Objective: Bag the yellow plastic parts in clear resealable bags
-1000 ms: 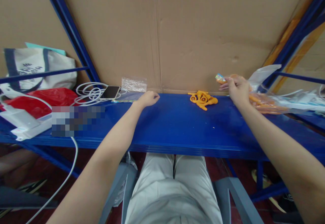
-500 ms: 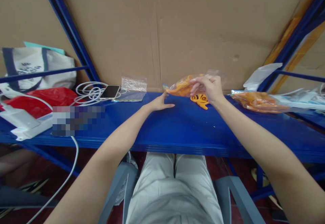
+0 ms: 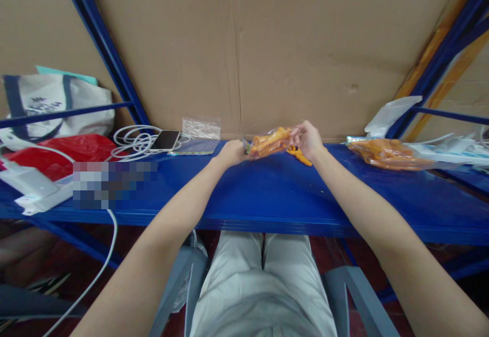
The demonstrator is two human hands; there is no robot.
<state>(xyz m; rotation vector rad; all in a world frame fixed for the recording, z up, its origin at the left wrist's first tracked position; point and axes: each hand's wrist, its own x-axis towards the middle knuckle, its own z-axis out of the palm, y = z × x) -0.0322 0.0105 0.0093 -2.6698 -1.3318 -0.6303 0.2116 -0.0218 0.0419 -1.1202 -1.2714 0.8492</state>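
A clear plastic bag of orange parts [image 3: 270, 143] is stretched between my two hands, just above the blue tabletop [image 3: 263, 189]. My left hand [image 3: 233, 153] is closed on the bag's left end, where a coloured strip shows. At the right end, my right hand [image 3: 308, 139] pinches the plastic. Below and beside the right hand lies a loose orange piece [image 3: 301, 157], partly covered by that hand. What the orange parts in the bag are exactly, I cannot make out.
Another bag of orange parts [image 3: 385, 152] lies at the right. To the left are a flat clear bag [image 3: 198, 145], a phone [image 3: 165, 140], coiled white cable [image 3: 133, 141], a red bag [image 3: 72, 151] and a power strip [image 3: 46, 197]. A cardboard wall [image 3: 286, 47] stands behind.
My left hand, open beside the bag before, has closed on its left end. My right hand has moved slightly left and down, and the bag has come lower, its orange parts showing more plainly.
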